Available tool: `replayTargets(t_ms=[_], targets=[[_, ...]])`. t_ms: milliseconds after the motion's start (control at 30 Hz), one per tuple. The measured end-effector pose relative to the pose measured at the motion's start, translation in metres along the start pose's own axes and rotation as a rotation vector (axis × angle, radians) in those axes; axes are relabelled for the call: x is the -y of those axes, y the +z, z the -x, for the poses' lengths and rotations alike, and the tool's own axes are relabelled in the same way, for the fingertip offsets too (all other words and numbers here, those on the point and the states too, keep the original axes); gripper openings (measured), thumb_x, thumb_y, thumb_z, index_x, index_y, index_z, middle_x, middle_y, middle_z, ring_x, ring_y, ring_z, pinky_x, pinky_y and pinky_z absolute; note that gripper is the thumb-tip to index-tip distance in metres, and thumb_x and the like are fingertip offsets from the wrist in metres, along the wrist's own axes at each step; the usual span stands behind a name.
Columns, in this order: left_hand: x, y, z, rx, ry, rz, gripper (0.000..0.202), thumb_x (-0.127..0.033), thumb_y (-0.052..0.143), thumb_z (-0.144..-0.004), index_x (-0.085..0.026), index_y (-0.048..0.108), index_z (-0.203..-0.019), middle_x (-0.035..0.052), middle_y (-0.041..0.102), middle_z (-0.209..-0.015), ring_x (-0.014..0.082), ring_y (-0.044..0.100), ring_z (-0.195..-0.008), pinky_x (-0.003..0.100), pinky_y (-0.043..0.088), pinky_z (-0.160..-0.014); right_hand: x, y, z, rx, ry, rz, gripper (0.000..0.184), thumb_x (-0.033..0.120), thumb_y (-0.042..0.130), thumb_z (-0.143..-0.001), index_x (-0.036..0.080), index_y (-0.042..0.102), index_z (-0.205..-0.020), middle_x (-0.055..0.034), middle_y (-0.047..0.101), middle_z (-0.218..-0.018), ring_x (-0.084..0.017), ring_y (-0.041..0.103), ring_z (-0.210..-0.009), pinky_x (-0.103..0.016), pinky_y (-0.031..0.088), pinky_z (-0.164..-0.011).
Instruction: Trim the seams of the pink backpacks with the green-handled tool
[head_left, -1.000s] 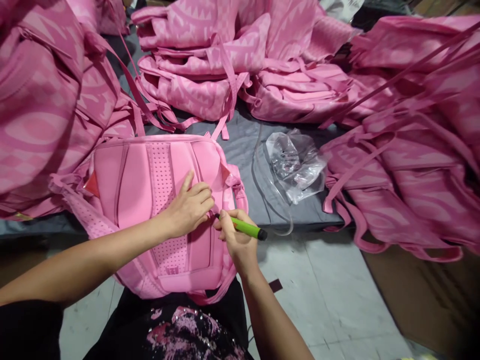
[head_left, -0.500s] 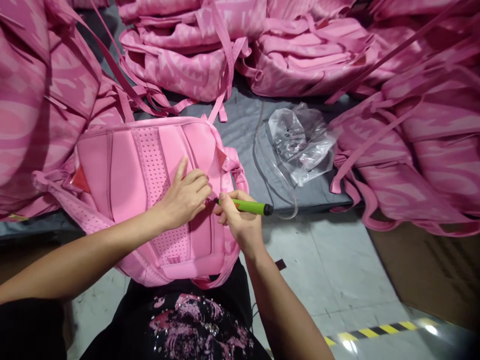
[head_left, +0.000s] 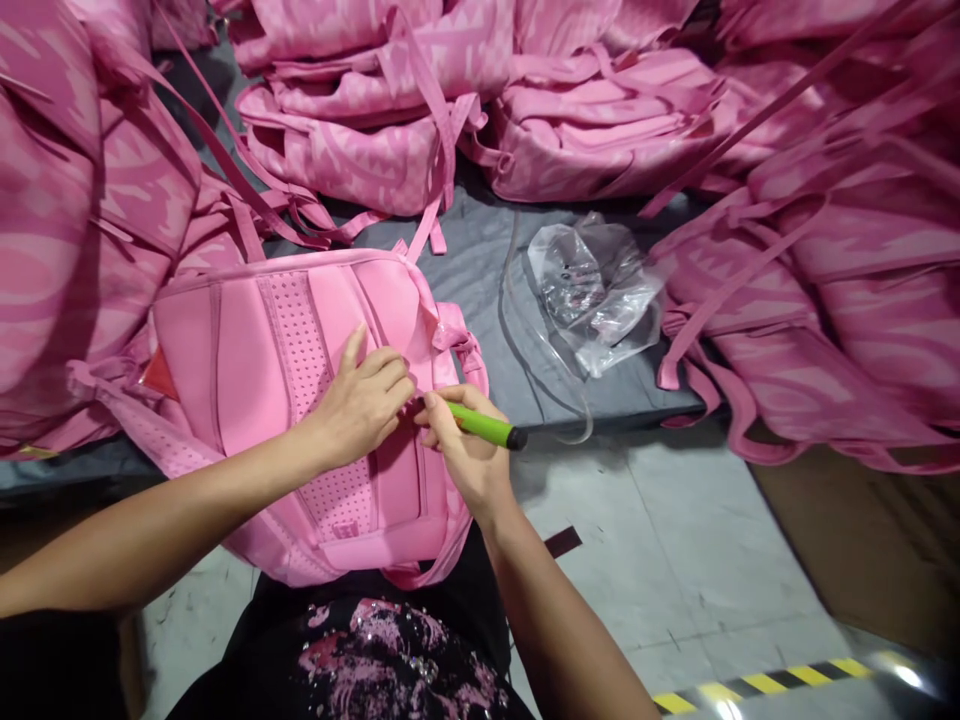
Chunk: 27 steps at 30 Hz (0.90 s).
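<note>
Green plastic pen-like tool (head_left: 486, 425) tilts steeper; spot unchanged, mid-frame.
Right hand (head_left: 472, 455) grips it; left hand (head_left: 364, 402) on pink padded-fabric backpack (head_left: 247, 345), pinch unclear.

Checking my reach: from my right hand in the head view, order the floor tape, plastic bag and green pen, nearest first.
1. Green pen: in your right hand
2. Plastic bag: upper right, on the table
3. Floor tape: lower right

Our left hand (head_left: 367, 400), entering from eight o'clock, points one finger (head_left: 354, 345) toward twelve; our right hand (head_left: 469, 440), from five, pinches.
</note>
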<state>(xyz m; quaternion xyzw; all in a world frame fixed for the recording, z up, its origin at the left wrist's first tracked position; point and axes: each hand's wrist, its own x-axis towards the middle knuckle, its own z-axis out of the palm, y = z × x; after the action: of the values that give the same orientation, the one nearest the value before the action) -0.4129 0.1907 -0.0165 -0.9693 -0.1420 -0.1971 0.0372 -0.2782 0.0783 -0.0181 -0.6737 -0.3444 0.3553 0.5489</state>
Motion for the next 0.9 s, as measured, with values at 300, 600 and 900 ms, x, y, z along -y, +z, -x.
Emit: replayTargets(t_ms=[300, 600, 900], targets=[[0.033, -0.027, -0.024, 0.244, 0.174, -0.026, 0.019, -0.035, 0.066, -0.083, -0.017, 0.065, -0.088, 0.0078, 0.069, -0.094, 0.026, 0.058, -0.099, 0.051, 0.032, -0.106, -0.005, -0.002, 0.006, 0.011, -0.056, 0.146, 0.026, 0.047, 0.062, -0.087, 0.021, 0.066, -0.086, 0.0007, 0.068, -0.067, -0.015, 0.064, -0.059, -0.025, 0.052, -0.058], [0.029, -0.101, -0.056, 0.251, 0.088, -0.08, 0.043, -0.059, 0.071, -0.077, -0.017, 0.064, -0.07, 0.0038, 0.068, -0.072, 0.0195, 0.06, -0.073, 0.035, 0.037, -0.076, 0.008, -0.026, 0.036, -0.123, -0.423, 0.15, 0.034, 0.037, 0.068, -0.087, 0.022, 0.069, -0.117, -0.0053, 0.077, -0.096, -0.02, 0.074, -0.084, -0.031, 0.059, -0.078], [-0.05, -0.161, -0.024, 0.14, -0.193, 0.064, 0.033, -0.049, 0.064, -0.087, -0.02, 0.067, -0.072, -0.0007, 0.069, -0.063, 0.0149, 0.063, -0.054, 0.026, 0.034, -0.046, 0.083, -0.039, 0.047, -0.16, -1.103, 0.431, 0.036, 0.033, 0.063, -0.092, 0.024, 0.065, -0.127, -0.0078, 0.076, -0.101, -0.025, 0.071, -0.097, -0.04, 0.059, -0.086]])
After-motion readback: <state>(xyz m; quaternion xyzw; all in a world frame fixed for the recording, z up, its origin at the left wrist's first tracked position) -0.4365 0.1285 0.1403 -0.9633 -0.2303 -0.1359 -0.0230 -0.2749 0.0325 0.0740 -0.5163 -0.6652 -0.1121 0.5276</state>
